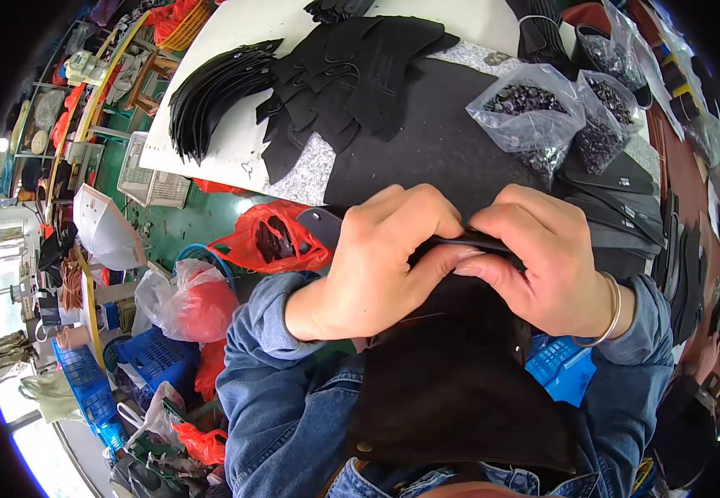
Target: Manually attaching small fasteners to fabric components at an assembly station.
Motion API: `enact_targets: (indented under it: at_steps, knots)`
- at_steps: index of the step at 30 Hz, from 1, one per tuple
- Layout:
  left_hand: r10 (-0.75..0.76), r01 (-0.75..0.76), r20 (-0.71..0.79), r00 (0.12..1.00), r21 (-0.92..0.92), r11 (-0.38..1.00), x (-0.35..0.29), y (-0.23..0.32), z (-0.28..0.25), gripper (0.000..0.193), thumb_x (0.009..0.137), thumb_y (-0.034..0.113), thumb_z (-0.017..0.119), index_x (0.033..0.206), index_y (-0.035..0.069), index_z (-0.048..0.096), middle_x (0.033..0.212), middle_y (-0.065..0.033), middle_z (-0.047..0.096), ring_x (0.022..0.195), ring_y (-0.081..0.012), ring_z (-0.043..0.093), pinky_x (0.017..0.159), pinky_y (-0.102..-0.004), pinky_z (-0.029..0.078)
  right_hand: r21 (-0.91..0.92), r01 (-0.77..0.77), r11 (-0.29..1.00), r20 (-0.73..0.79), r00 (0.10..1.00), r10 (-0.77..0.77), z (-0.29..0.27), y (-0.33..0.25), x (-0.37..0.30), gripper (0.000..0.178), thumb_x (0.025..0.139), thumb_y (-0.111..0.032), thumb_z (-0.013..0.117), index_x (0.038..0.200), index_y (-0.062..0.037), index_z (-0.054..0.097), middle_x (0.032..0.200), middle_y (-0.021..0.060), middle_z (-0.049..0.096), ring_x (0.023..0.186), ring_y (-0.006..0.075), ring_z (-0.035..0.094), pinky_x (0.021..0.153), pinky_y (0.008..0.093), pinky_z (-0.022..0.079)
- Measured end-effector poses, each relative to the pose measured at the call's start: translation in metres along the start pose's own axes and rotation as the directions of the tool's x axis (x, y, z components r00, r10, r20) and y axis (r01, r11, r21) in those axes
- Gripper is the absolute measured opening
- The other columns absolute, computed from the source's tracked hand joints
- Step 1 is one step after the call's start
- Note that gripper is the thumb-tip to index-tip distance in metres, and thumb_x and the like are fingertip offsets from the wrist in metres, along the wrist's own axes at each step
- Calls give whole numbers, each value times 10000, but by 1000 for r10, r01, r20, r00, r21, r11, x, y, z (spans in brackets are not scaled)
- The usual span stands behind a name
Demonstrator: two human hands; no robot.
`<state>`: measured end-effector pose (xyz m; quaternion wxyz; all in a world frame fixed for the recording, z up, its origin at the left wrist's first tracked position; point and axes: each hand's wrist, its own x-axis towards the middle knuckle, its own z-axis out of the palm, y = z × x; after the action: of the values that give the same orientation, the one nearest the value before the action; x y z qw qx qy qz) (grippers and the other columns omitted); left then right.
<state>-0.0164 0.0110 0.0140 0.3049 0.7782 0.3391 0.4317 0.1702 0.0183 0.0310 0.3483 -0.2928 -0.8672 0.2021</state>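
The black strip (480, 240) looks thin and curved

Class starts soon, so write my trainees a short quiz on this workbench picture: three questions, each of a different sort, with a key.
1. Multiple choice. What do the left hand and the right hand grip together?
a) a red bag
b) a black piece
c) a blue basket

2. True or false? A metal bangle circles the person's right wrist.

3. Fill the gap. The clear plastic bags on the table hold many small, ____-coloured pieces.

Key
1. b
2. True
3. dark
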Motion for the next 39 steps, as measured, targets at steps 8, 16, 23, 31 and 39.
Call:
enact_targets:
  at_steps: [8, 16, 23, 31, 39]
  knots:
    - [501, -152, -145, 853, 849, 505, 94, -72, -166, 135, 755, 176, 683, 770, 67, 604, 697, -78, 598, 514, -221, 564, 498, -289, 442, 20, -152, 988, -32, 988, 153, -32, 10, 9, 508, 737, -124, 602, 1205, 17, 464, 1103, 128, 519, 758, 177, 474, 704, 285, 393]
    - [-130, 271, -252, 959, 949, 159, 91, -196, -208, 199, 785, 243, 626, 820, 70, 533, 793, -132, 620, 756, -335, 607, 639, -443, 452, -3, -276, 961, -61, 959, 275, -47, 19, -17, 487, 687, 9, 650, 1150, 10, 497, 1132, 139, 492, 762, 199, 497, 720, 285, 438]
    - [121, -84, 17, 993, 811, 580, 80, -130, -76, 342, 692, 329, 724, 687, 23, 570, 729, -101, 573, 720, -290, 571, 627, -384, 445, -88, -398, 913, -168, 910, 380, -72, 27, -47, 458, 700, 40, 606, 1146, 2, 512, 1178, 121, 493, 775, 155, 508, 730, 272, 426]
    - [-224, 178, -35, 974, 729, 661, 80, -123, -53, 251, 721, 204, 695, 727, 40, 505, 564, -116, 504, 562, -255, 549, 564, -357, 441, -411, -466, 784, -282, 882, 377, -109, 64, -83, 211, 745, -46, 629, 950, -13, 589, 916, 103, 593, 752, 236, 567, 700, 308, 455]
    - [-65, 67, 34, 997, -69, 995, 40, -12, -40, 295, 741, 92, 713, 820, 38, 434, 779, -7, 384, 723, -94, 370, 653, -212, 313, -631, -256, 732, 30, 935, 353, -134, 126, -123, 125, 728, -78, 608, 841, -35, 576, 840, 97, 586, 841, 294, 555, 747, 383, 430]
